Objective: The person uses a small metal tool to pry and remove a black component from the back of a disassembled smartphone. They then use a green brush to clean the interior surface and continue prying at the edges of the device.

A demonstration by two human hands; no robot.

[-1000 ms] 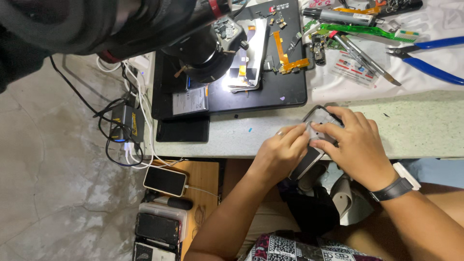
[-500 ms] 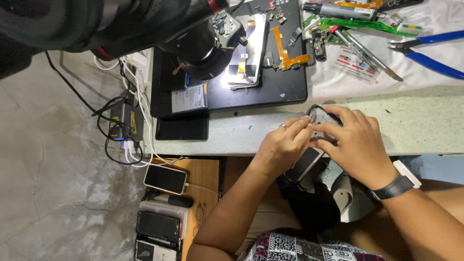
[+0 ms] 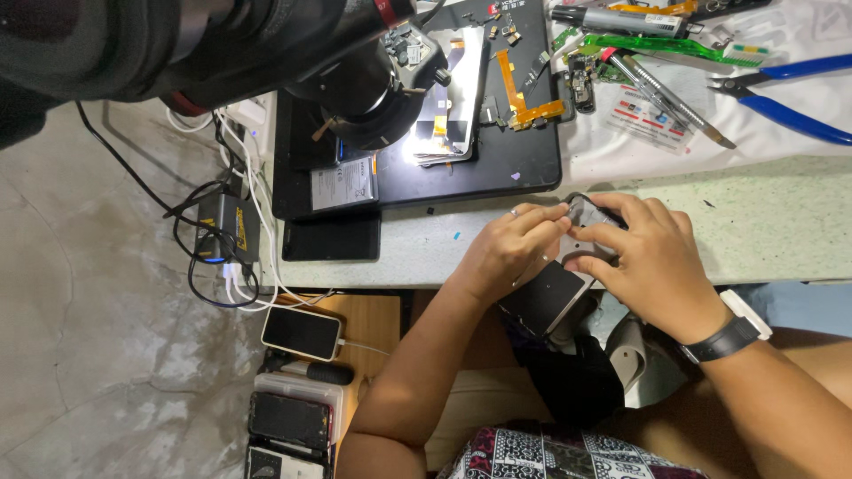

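Both hands hold a silver phone (image 3: pixel 552 286) at the near edge of the pale green worktable (image 3: pixel 772 222), its dark back panel tilted toward my lap. My left hand (image 3: pixel 508 250) pinches the phone's upper left side with its fingertips. My right hand (image 3: pixel 652 257), with a black watch on the wrist, grips the phone's top end from the right, fingers curled over a dark part there. The phone's upper end is hidden under the fingers.
A black mat (image 3: pixel 497 151) carries a lit opened phone (image 3: pixel 448 98), flex cables and a microscope head (image 3: pixel 364 98). Blue pliers (image 3: pixel 790 93), tweezers and a green tool lie at the back right. Cables, a charger (image 3: pixel 226 226) and several phones (image 3: pixel 300 333) sit at left.
Both hands with the phone have shifted slightly up and toward the table edge; the fingers have regripped near the phone's top.
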